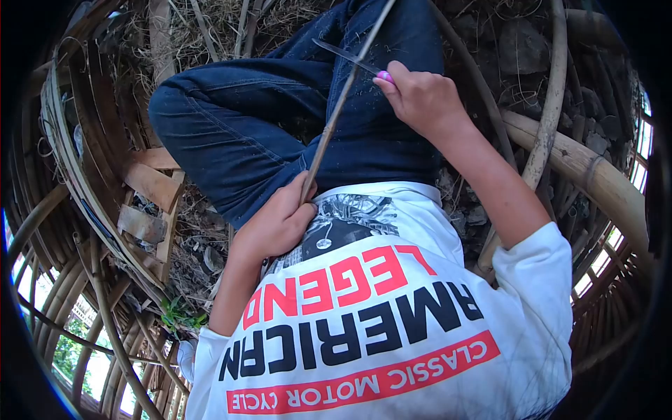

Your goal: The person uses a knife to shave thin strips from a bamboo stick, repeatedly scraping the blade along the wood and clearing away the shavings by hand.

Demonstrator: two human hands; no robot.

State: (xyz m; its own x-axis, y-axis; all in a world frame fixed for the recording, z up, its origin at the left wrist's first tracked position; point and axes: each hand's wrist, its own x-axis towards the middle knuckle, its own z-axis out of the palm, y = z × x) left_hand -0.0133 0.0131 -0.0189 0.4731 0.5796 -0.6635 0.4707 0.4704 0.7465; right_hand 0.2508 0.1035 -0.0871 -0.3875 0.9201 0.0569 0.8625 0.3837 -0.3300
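My left hand is closed round the lower end of a long thin wooden stick, close against the shirt. From there the stick slants up across my crossed legs and leaves the top of the view. My right hand grips a knife by its pink handle, most of which the fingers hide. The narrow dark blade points up and left, and it crosses the stick well above my left hand. Small pale shavings dot the dark blue jeans beneath.
A thick bamboo pole and a curved branch lie at the right. Flat wood pieces and bent bamboo strips are at the left. Stones and dry grass cover the ground, and bamboo walls stand around.
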